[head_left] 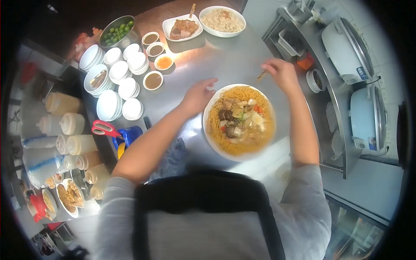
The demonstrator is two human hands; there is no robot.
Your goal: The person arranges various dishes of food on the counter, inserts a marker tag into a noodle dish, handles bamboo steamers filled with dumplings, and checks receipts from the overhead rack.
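Note:
A large white plate (209, 141) of crispy noodles (219, 136), topped with vegetables, mushrooms and pale pieces in sauce (242, 115), sits in front of me on the steel table. At its upper left rim is my left hand (198, 96), fingers apart and holding nothing; whether it touches the rim I cannot tell. My right hand (281, 74) hovers above the plate's upper right side, thumb and fingers pinching a small wooden clothespin (261, 76). A similar clothespin (192, 10) stands on a dish of sliced meat, and several more lie in a white bowl (89, 89).
Stacked white bowls (128, 89), sauce dishes (153, 80) and a metal bowl of limes (119, 32) stand at the left. A rice bowl (222, 21) is at the back. Red-handled scissors (106, 128) rest in a blue holder. Rice cookers (346, 50) line the right shelf.

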